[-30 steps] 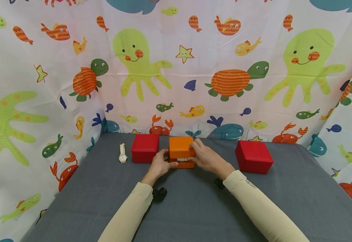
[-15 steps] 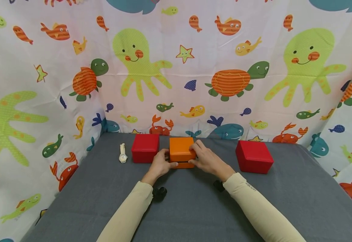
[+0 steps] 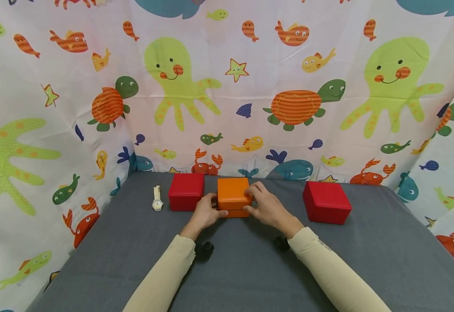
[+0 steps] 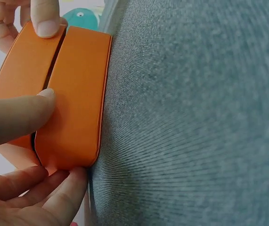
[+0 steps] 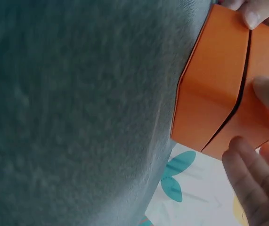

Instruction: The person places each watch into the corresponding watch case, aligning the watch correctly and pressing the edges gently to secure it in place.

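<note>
Two hands grip your orange box (image 3: 232, 199) between them, left hand (image 3: 205, 214) and right hand (image 3: 266, 209) curled round its sides; it sits upright, lid on top, front facing you.

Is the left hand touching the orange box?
Touching. The left wrist view shows the left hand with its thumb pressed on the orange box and fingers at its corner.

Makeshift recording booth, sea-creature curtains (image 3: 250, 86), grey cloth-covered table (image 3: 250, 268)

Orange hinged box (image 3: 233, 197), lid nearly closed with a thin seam showing, upright on grey cloth.
</note>
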`<move>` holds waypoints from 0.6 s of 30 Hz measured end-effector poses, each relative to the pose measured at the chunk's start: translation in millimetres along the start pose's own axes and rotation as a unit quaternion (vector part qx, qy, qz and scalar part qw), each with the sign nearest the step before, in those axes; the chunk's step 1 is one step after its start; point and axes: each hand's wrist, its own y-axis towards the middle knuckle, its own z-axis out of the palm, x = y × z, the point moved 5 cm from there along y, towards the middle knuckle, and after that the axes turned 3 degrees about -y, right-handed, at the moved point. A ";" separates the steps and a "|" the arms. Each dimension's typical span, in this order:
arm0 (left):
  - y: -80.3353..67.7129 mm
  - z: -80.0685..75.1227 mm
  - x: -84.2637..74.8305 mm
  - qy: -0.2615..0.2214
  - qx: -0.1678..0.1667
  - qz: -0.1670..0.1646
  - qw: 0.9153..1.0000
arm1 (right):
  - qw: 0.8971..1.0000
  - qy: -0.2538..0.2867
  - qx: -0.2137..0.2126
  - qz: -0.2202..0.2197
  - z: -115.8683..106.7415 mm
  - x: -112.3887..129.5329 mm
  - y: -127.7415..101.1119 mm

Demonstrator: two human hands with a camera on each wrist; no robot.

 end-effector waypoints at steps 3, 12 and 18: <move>-1.4 -0.4 0.9 -0.004 -0.002 0.002 1.000 | 0.999 0.033 0.000 0.043 -0.1 -4.0 -1.9; -6.4 -5.6 -3.8 -0.022 -0.023 0.039 0.999 | 0.979 0.149 0.022 0.138 6.9 -11.9 -5.2; -8.4 -6.8 -7.8 -0.046 -0.038 0.051 0.997 | 0.963 0.200 0.025 0.176 12.2 -16.4 -6.5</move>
